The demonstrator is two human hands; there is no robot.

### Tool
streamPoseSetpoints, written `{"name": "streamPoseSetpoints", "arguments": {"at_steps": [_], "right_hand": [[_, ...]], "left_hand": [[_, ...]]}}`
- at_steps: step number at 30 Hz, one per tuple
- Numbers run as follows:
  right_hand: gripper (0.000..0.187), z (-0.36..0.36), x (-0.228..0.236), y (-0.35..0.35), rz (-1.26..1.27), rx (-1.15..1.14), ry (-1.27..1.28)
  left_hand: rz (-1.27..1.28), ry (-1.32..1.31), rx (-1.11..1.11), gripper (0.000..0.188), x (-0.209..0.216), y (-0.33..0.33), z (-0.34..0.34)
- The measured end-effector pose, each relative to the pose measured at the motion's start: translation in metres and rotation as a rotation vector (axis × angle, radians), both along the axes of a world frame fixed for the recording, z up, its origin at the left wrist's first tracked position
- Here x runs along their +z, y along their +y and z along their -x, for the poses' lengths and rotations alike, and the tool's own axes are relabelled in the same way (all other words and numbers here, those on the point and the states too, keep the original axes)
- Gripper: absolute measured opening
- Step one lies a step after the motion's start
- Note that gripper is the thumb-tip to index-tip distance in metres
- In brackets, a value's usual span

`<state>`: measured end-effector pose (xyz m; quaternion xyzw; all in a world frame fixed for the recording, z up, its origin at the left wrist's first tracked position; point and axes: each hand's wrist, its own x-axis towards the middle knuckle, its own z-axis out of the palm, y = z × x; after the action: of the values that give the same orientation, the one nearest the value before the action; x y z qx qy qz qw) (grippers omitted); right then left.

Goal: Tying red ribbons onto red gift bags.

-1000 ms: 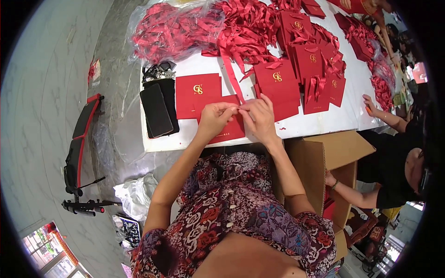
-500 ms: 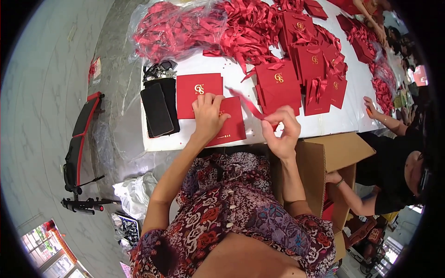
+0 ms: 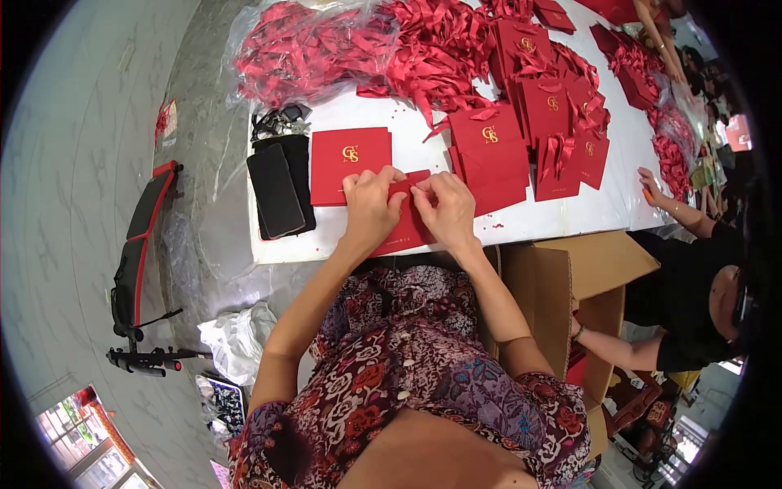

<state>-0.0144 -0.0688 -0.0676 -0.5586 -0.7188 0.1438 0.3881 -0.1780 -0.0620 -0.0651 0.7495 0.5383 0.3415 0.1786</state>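
Observation:
A flat red paper bag [image 3: 401, 236] lies at the table's near edge between my hands. My left hand [image 3: 373, 204] is closed at the bag's upper left part, its fingers bent and the thumb against the paper. My right hand [image 3: 446, 208] pinches at the bag's upper right, thumb and fingertips close to my left thumb. Whatever its fingertips hold is hidden; the ribbon seen earlier cannot be made out. Just beyond my left hand rests a stack of flat red bags [image 3: 350, 155] with a gold emblem. More red bags [image 3: 489, 155] lie right of my right hand.
A black phone [image 3: 275, 191] lies on a black pouch at left, with keys [image 3: 281, 122] beyond. Heaped red ribbons [image 3: 326, 57] in clear plastic fill the far side. Ribboned bags [image 3: 554, 106] stand right. An open cardboard box [image 3: 533, 285] is beside me; a co-worker's arm [image 3: 615, 350] reaches in.
My right hand has moved left from beside the bag onto it. The red ribbon trailing from its fingers no longer shows. My left hand has shifted only slightly.

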Motion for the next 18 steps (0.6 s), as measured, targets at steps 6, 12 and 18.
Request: {"name": "streamPoseSetpoints", "arguments": {"at_steps": [6, 12, 18], "right_hand": [[0.015, 0.004, 0.012, 0.000, 0.009, -0.060, -0.040], [0.018, -0.013, 0.013, 0.008, 0.081, 0.169, -0.051], [0.020, -0.017, 0.016, 0.012, 0.240, 0.248, 0.178]], "left_hand": [[-0.152, 0.074, -0.007, 0.023, 0.004, -0.005, -0.012], [-0.001, 0.045, -0.133, 0.021, 0.007, 0.003, 0.003], [0.119, -0.004, -0.293, 0.019, 0.013, 0.012, 0.019]]}}
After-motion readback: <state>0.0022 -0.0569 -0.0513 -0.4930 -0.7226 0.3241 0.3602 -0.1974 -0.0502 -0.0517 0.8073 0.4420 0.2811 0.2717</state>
